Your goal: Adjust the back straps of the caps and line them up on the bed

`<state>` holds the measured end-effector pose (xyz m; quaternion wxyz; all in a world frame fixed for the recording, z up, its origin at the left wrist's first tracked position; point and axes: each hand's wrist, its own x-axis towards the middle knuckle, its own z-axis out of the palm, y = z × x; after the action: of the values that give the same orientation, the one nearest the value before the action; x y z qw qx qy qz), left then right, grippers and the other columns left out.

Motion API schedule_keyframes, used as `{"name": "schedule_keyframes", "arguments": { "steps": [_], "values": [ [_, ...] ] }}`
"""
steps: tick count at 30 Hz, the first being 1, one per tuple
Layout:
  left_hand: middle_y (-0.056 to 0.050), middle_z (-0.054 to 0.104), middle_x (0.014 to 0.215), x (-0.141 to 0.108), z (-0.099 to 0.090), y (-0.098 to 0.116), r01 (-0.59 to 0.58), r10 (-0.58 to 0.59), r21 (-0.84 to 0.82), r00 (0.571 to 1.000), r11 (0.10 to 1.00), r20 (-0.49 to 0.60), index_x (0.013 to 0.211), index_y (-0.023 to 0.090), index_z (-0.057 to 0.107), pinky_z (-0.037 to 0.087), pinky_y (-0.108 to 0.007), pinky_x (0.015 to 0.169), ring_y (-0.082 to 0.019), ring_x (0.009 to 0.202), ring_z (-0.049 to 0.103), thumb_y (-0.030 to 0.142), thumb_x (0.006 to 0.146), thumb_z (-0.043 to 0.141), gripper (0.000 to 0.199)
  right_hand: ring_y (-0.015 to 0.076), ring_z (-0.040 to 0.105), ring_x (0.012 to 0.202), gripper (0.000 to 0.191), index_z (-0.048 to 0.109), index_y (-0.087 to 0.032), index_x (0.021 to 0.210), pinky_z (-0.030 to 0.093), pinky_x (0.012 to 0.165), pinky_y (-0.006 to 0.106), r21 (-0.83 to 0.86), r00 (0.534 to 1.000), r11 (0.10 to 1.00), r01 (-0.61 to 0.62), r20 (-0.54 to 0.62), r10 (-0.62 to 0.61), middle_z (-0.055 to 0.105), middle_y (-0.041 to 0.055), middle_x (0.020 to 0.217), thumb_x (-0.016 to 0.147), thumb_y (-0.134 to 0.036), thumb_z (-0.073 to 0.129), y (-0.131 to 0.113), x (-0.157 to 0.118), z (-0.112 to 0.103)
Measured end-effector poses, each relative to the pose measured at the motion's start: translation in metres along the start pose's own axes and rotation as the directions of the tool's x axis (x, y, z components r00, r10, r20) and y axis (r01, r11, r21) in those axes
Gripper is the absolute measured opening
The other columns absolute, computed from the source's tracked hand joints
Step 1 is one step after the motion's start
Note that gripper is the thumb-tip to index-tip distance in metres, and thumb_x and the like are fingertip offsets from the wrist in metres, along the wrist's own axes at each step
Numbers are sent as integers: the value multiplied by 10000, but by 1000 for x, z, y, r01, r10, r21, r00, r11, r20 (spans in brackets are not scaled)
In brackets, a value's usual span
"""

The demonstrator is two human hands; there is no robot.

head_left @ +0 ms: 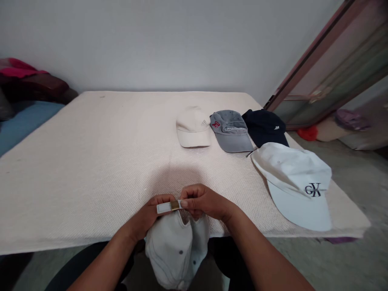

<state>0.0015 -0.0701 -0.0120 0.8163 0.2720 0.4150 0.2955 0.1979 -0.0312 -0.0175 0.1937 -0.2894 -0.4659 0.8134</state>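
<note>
A pale grey-white baseball cap (171,250) hangs at the near edge of the table, its back opening and strap turned up. Its white strap (164,208) passes through a brass-coloured buckle (175,205). My left hand (147,216) is closed on the cap at the strap's left end, with some fingers hidden behind it. My right hand (204,202) pinches the strap just right of the buckle, thumb on top. The cap's brim is not visible.
The cloth-covered table (91,169) stands against a wall. Toward the right lie a cream cap (192,125), a grey cap (232,131), a navy cap (265,125) and a larger white cap (294,173) with dark letters. A door (327,72) stands beyond the right side.
</note>
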Motion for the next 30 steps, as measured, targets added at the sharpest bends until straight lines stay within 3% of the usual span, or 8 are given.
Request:
{"name": "schedule_keyframes", "arguments": {
  "steps": [5, 13, 18, 23, 27, 30],
  "values": [
    [20, 590, 566, -1, -2, -2, -22, 23, -46, 1000, 999, 15, 694, 145, 638, 322, -180, 468, -69, 469, 473, 245, 682, 725, 133, 43, 427, 428, 226, 575, -143, 728, 342, 415, 162, -8, 1000, 1000, -11, 2, 11, 491, -65, 506, 741, -335, 693, -2, -1, 2],
    [13, 598, 606, 1, -3, -5, -15, 14, 15, 999, 1000, 41, 683, 139, 612, 354, -188, 505, -75, 504, 495, 224, 721, 704, 131, 38, 428, 410, 239, 562, -141, 747, 339, 396, 159, 19, 1000, 1000, -13, -15, 13, 511, -63, 520, 732, -332, 705, -1, 0, 5],
    [-1, 639, 654, 0, -1, -2, -9, 9, -4, 1000, 1000, 12, 729, 147, 658, 392, -196, 551, -88, 548, 539, 228, 695, 727, 112, 29, 376, 373, 250, 547, -161, 923, 304, 362, 151, 117, 995, 993, 4, 98, -15, 540, -68, 542, 755, -278, 690, -2, 0, 5],
    [-13, 662, 694, -1, -4, -8, -7, 8, -18, 998, 1000, 61, 740, 159, 674, 417, -207, 585, -105, 588, 577, 267, 688, 737, 136, 27, 385, 376, 436, 501, -209, 1151, 337, 387, 153, 93, 989, 996, 4, 146, -17, 541, -87, 565, 760, -248, 689, -8, -3, 8],
    [-38, 684, 737, 2, -5, -12, 1, -1, 3, 994, 1000, 111, 780, 153, 684, 432, -223, 615, -122, 626, 602, 257, 737, 698, 114, 25, 374, 384, 367, 546, -193, 1108, 324, 392, 154, 63, 986, 997, 41, 160, -51, 529, -83, 564, 772, -268, 673, -8, -4, 8],
    [-43, 696, 755, 3, -5, -12, -21, 21, 2, 997, 1000, 71, 870, 157, 703, 444, -238, 667, -141, 684, 619, 256, 730, 703, 172, 31, 390, 410, 304, 578, -174, 1052, 310, 392, 146, 24, 991, 998, 59, 119, -61, 513, -77, 555, 774, -259, 667, -6, -1, 6]
  ]
}}
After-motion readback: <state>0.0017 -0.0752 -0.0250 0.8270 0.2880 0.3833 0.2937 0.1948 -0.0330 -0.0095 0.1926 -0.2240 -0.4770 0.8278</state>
